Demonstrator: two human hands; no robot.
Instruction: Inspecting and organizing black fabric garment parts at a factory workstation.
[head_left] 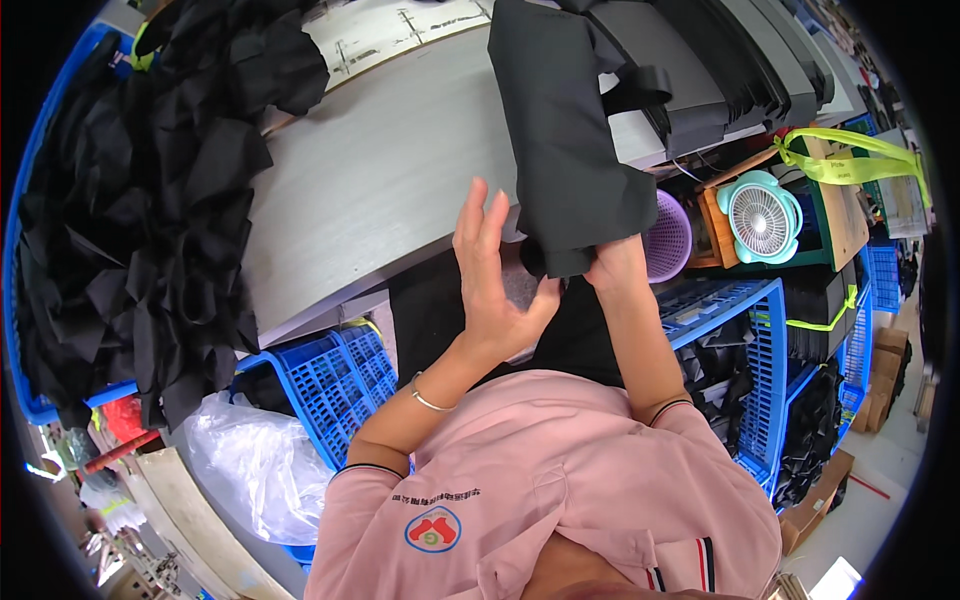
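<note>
A long black fabric piece (570, 140) runs from the table's far side toward me, its near end bunched past the table's front edge. My right hand (612, 264) grips that near end, with most of its fingers hidden under the cloth. Just left of the cloth, my left hand (490, 290) is open, its fingers stretched upward and its thumb apart. The left thumb tip comes close to the bunched lower edge; whether it touches, I cannot tell.
A grey table (380, 170) spans the front. Black fabric heaps (150, 200) fill a blue basket at left. Stacked black pieces (680, 70) lie far right, above a purple basket (668, 240) and a turquoise fan (763, 217). Blue crates (335, 375) and a plastic bag (255, 470) stand nearby.
</note>
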